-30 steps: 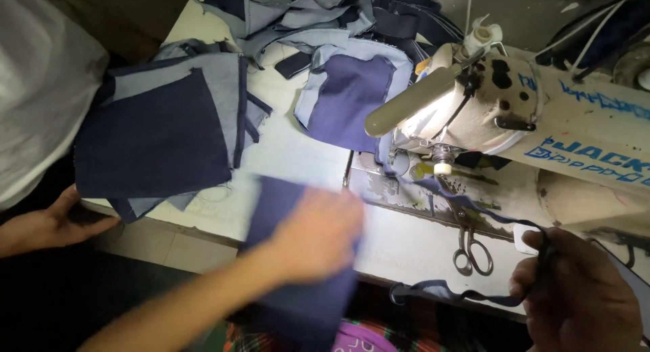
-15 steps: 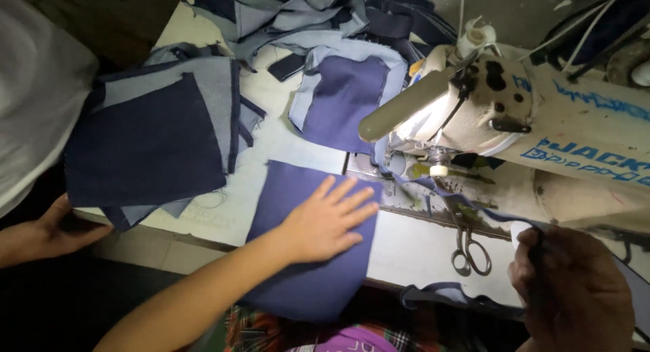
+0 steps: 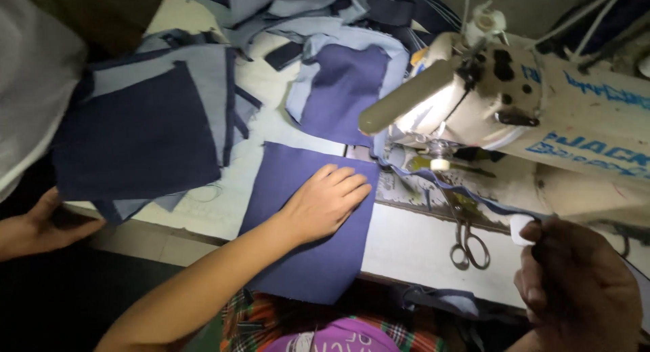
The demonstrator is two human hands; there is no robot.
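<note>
**Navy cloth panel pinned flat beside the sewing machine**

Navy cloth panel (image 3: 308,223) lies at the centre of the frame, on the pale table (image 3: 420,240), its lower edge hanging over the near rim. The left hand (image 3: 325,203) rests on it palm down, fingers spread and gripping nothing, which seems meant to keep the cloth smooth and in place as its right edge meets the machine bed.

At the lower right, the right hand (image 3: 575,284) is raised with thumb and fingers pinched together on a narrow dark strip (image 3: 467,193) that runs up and left toward the needle area of the sewing machine (image 3: 514,101); the pinch looks to hold the strip taut. A small white object sits by the fingertips; what it is cannot be told.

Scissors (image 3: 467,240) lie on the table between the two hands. A stack of dark and pale cut pieces (image 3: 142,132) fills the upper left, and another person's hand (image 3: 37,226) touches the table edge at far left.
</note>
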